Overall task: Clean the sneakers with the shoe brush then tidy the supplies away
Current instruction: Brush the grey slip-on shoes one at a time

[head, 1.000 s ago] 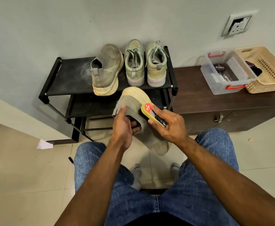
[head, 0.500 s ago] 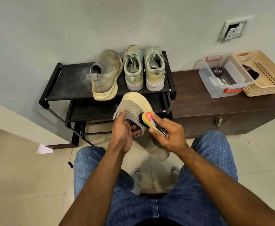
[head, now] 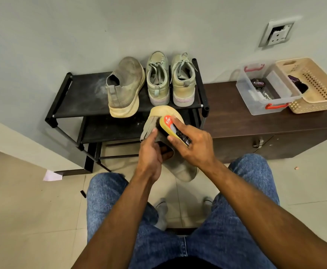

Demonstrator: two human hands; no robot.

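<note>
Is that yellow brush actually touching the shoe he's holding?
Touching. The head view shows the brush, gripped by the right hand, with its dark bristles pressed against the shoe that the left hand holds; no gap shows.

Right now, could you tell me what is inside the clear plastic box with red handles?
The clear plastic box holds a round black polish tin and a dark item beside it that I cannot identify.

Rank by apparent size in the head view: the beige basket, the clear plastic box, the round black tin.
1-2. Beige basket and clear plastic box: look about alike, so no order between them.
3. Round black tin, plainly smallest; it sits inside the box.
</note>
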